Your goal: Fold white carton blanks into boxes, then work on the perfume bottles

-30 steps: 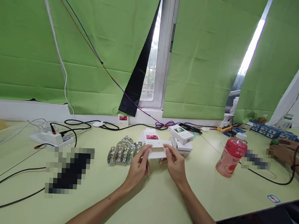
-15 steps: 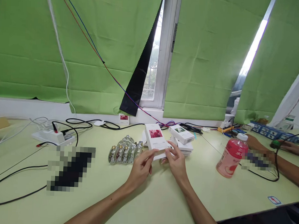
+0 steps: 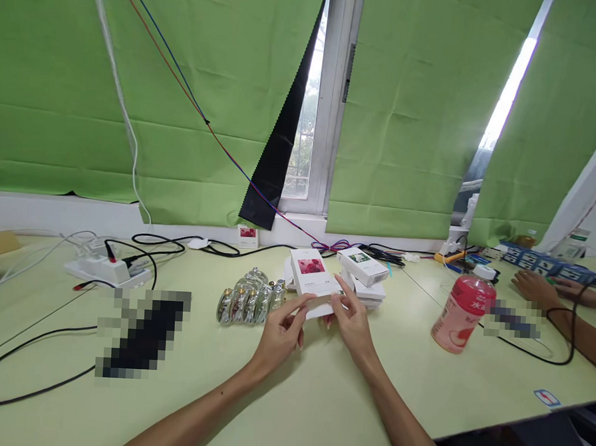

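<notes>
A white cardboard box (image 3: 319, 285) with a pink-red picture lies tilted between my hands, its near end toward me. My left hand (image 3: 283, 329) pinches the near left corner with thumb and forefinger. On the other side my right hand (image 3: 351, 322) grips the near right corner, some of its fingers hidden under the box. A white flap (image 3: 319, 310) shows at the near end. Just left of the box sit several shiny metallic items in clear wrapping (image 3: 248, 302). More white boxes (image 3: 363, 266) are stacked behind my right hand.
A pink drink bottle (image 3: 463, 311) stands at the right. Beyond it are a co-worker's hands (image 3: 533, 288) and blue boxes (image 3: 545, 264). A white power strip (image 3: 103, 271) with cables and a blurred dark object (image 3: 145, 338) lie at the left. A small box (image 3: 248, 236) stands at the back.
The near-end flap of the box is tipped and shows more of its white face. My hands have barely shifted. The co-worker's hand at the right has moved farther right.
</notes>
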A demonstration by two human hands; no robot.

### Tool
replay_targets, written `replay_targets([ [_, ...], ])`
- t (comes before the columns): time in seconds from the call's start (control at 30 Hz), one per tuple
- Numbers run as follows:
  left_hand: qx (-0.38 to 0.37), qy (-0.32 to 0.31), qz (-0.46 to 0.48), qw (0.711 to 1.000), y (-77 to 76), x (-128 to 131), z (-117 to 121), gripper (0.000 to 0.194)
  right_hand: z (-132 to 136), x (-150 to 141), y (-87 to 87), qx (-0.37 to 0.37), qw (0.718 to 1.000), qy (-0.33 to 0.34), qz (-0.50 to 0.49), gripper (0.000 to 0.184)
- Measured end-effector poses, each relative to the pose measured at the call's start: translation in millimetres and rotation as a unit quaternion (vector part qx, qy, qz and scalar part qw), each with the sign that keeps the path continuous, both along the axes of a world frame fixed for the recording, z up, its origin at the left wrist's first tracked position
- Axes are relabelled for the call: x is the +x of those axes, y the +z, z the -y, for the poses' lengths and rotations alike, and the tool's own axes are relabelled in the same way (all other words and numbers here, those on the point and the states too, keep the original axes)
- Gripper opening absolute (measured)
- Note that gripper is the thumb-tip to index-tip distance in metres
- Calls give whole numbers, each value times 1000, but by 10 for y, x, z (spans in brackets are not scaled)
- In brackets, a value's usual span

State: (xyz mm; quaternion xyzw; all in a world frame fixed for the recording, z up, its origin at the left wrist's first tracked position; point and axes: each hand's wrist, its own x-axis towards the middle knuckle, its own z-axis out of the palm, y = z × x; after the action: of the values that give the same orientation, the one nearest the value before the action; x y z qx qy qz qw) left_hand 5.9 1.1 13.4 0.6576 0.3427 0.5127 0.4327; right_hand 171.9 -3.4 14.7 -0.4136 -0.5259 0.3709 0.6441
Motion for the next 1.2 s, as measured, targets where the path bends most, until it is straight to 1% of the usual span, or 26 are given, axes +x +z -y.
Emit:
replay_targets([
  [0.13,-1,3,-3,1000,-31,-6,-27,46,4,1,7,0,1000,4,-12,68],
  [0.3,13,-2,-8,1000,-42,-13,-49,41,-14,13,-14,-3,999,20,-33,66],
  [0.47,36,-25,-18,999,-46,-28,-63,39,-61,20,-52,-45,995,20,-83,65],
  [0.6,68,-30,-36,997,-64,-26,-77,35,-83,24,-57,-83,990,22,-112,56],
  [0.67,110,-17,-62,992,-78,-23,-83,33,-85,27,-51,-91,988,26,-119,51],
  [0.77,214,18,-119,969,-99,-31,-89,33,-81,32,-43,-93,989,21,-114,48],
  [0.83,285,47,-162,943,-106,-48,-91,36,-74,33,-36,-95,989,17,-111,48],
  [0.9,336,67,-200,918,-105,-70,-91,37,-62,31,-21,-100,989,13,-108,48],
  [0.97,369,72,-226,899,-99,-92,-92,37,-48,27,0,-107,989,8,-105,48],
  [1.03,396,64,-239,884,-98,-108,-97,35,-37,26,21,-115,988,3,-105,49],
  [1.2,445,39,-255,858,-115,-116,-101,29,-38,37,34,-124,987,-17,-101,50],
])
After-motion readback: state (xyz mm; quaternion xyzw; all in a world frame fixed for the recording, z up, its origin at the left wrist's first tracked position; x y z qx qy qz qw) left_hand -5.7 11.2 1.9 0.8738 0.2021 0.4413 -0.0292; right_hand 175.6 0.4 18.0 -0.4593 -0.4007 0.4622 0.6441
